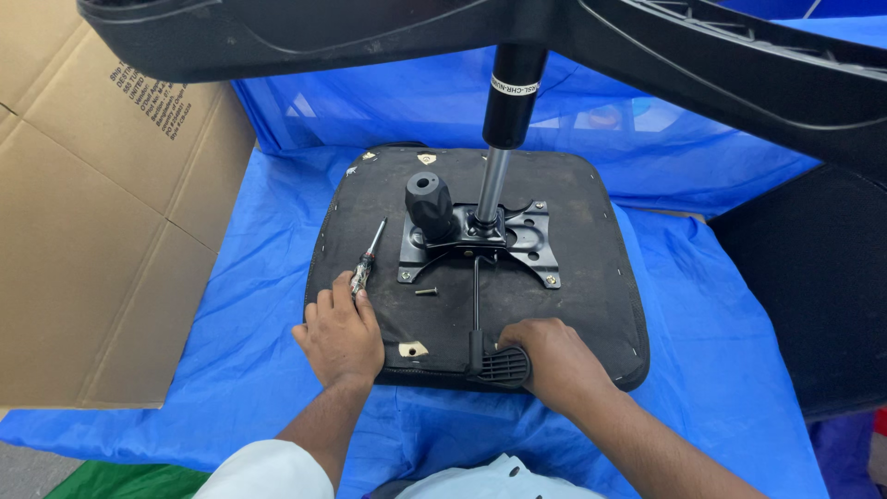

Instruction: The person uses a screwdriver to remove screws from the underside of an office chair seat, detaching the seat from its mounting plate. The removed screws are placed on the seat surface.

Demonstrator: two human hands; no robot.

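Note:
An upturned black chair seat (pixel 573 305) lies on a blue sheet. A black metal mechanism plate (pixel 527 242) is fixed at its middle, with a round black knob (pixel 429 203) and a gas lift cylinder (pixel 506 111) rising from it. My left hand (pixel 340 334) rests on the seat's near left part, fingers closed on the handle end of a screwdriver (pixel 370 259) lying there. My right hand (pixel 552 360) grips the ribbed black lever paddle (pixel 504 365) at the seat's near edge. A loose screw (pixel 426 292) lies between plate and left hand.
The black chair base (pixel 702 65) spans the top of the view above the cylinder. A large cardboard box (pixel 92 231) stands at the left. The blue plastic sheet (pixel 721 351) covers the surface. A black panel (pixel 813 286) lies at the right.

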